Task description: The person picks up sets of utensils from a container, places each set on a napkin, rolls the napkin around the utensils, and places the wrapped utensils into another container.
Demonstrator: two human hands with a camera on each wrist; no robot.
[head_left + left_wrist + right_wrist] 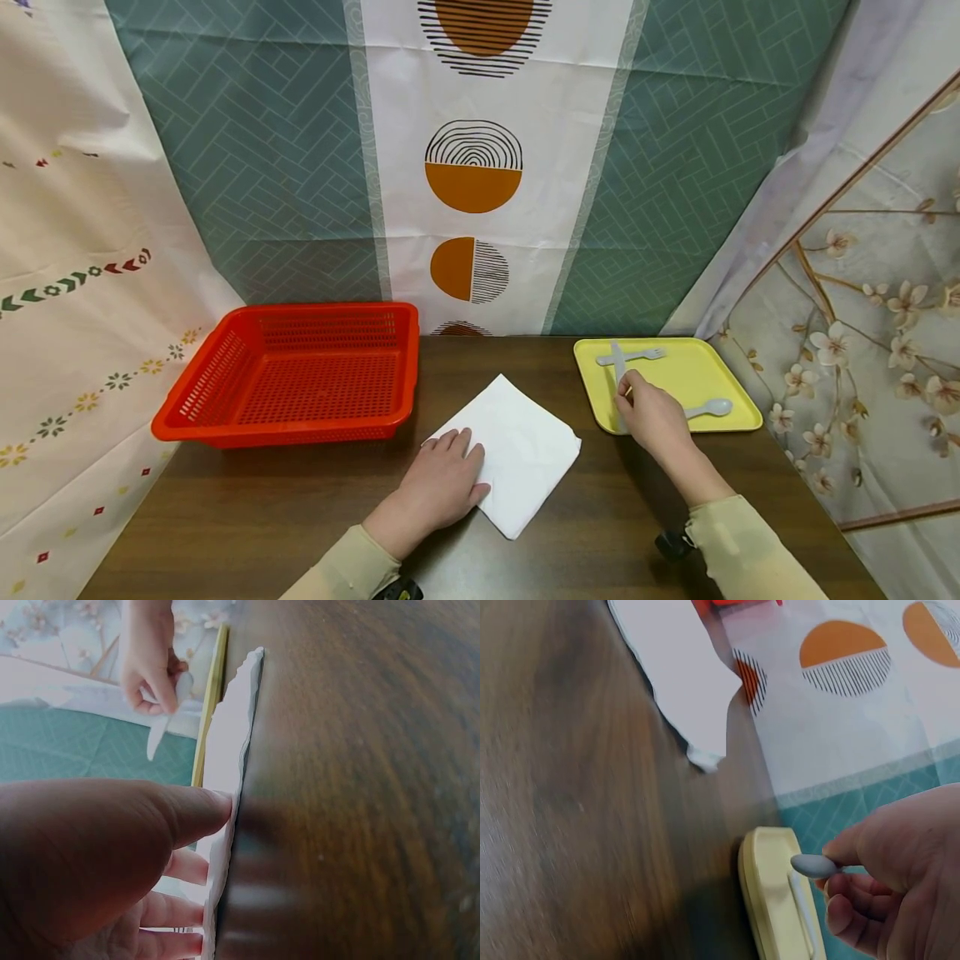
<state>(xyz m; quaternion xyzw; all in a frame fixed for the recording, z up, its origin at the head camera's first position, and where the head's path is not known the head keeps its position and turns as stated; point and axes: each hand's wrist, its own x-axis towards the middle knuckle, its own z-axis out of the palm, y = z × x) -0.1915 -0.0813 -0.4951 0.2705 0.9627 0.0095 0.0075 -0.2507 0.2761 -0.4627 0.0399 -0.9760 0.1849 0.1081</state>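
The right hand (654,415) pinches a pale gray table knife (618,363) between thumb and fingers, holding it raised over the left part of a yellow rectangular tray (686,354). The blade points toward the tray's far edge and, seen from the head, crosses in front of a gray fork (649,354) lying near that edge, tines to the right. A gray spoon (717,407) lies closer to the tray's near edge, bowl to the right, its handle partly hidden behind the right hand.

The left hand (441,485) rests on a white napkin (521,450) — fingers extended across its left side, thumb spread apart along the near left edge. The napkin lies flat, set cornerwise on the dark wood-grain surface (262,517), between the tray and a red perforated plastic basket (318,387). That basket stands at the far left of the surface, well apart from the tray.

Both arms wear pale yellow sleeves (750,546), with a black device (675,545) at each wrist. Behind the surface hangs a patterned curtain (285,167) — green side panels around a white strip with orange circles and black lines.
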